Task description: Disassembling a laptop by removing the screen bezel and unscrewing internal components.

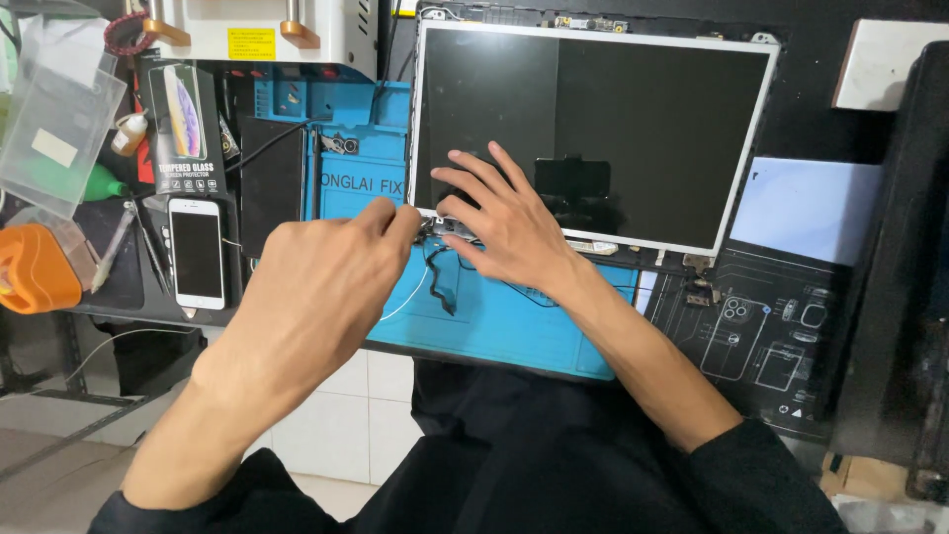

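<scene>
A bare laptop screen panel (633,129) with a silver frame lies face up on a blue work mat (514,326). My right hand (499,218) rests spread on the panel's lower left corner, fingers apart, pressing it down. My left hand (316,282) pinches something small at that same corner, thumb and forefinger closed; what it grips is hidden by the fingers. Thin black and white cables (440,282) trail from the corner onto the mat.
A white smartphone (197,252) lies left of the mat beside tweezers (148,252) and a boxed screen protector (186,124). An orange object (35,269) sits at far left. A black mat with phone outlines (761,336) and a white sheet (806,208) lie right.
</scene>
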